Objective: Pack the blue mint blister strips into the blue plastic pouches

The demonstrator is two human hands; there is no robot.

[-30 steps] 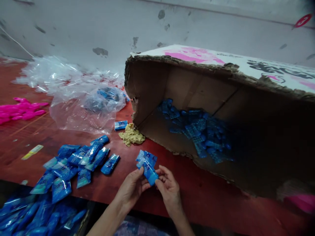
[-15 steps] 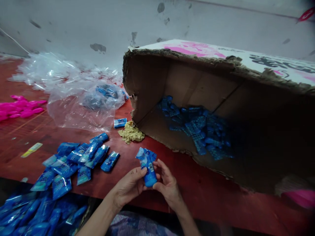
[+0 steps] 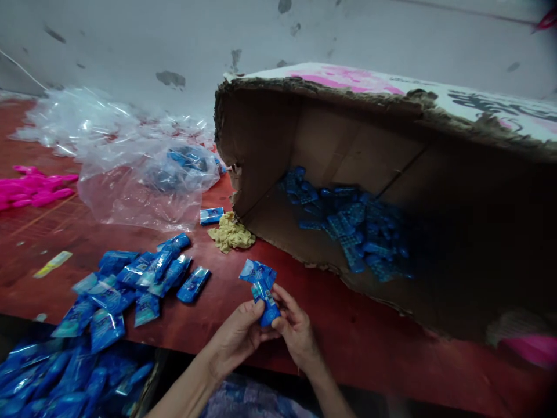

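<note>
Both my hands hold one small blue packet [image 3: 262, 286] upright above the red table's [image 3: 331, 325] near edge. My left hand [image 3: 239, 336] pinches its lower left side and my right hand [image 3: 295, 328] grips its lower right, thumbs on the front. The packet's top flares out above my fingers. To the left lies a loose pile of blue packets [image 3: 134, 281] on the table. A torn cardboard box [image 3: 391, 174] lies on its side to the right, with several blue packets [image 3: 348, 223] inside.
Crumpled clear plastic bags [image 3: 130, 168] lie at the back left, one with blue packets in it. Pink items [image 3: 30, 188] sit at the far left. A beige crumpled wad [image 3: 232, 234] lies by the box mouth. More blue packets [image 3: 65, 377] fill a container below the table edge.
My hands turned the packet from tilted to upright and drew it slightly nearer to me. The view shifted up a little.
</note>
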